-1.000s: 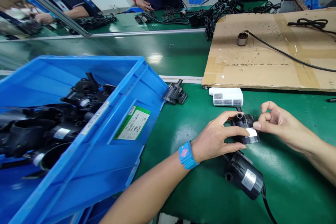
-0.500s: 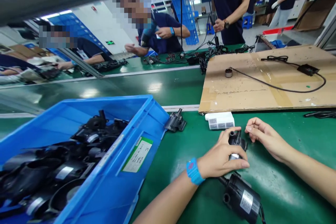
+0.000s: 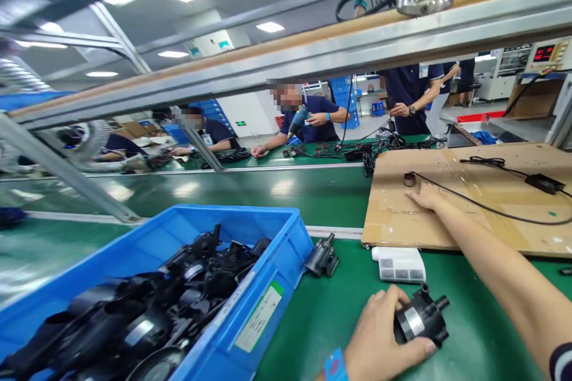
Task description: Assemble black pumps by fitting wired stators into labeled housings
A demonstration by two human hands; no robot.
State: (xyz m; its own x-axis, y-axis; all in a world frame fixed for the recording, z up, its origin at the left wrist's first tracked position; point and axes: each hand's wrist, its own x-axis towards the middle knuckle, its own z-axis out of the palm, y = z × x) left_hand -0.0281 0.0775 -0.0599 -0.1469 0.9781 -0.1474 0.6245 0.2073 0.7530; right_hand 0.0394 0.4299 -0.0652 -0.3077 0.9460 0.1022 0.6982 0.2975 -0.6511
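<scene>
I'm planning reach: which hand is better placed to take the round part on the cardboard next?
Probably the right hand: it's beside the round part; the left hand grips a black housing.

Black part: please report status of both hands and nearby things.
Left hand gripping black part. Right hand near round component on cardboard, contact unclear. Label sheet just beyond part.

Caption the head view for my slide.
Left hand grips a black part while the right hand reaches over cardboard beside a corded piece.

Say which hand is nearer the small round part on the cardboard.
Right. The right hand is over the cardboard, close to the round part; the left hand is farther off, nearer the camera, around a black housing.
</scene>
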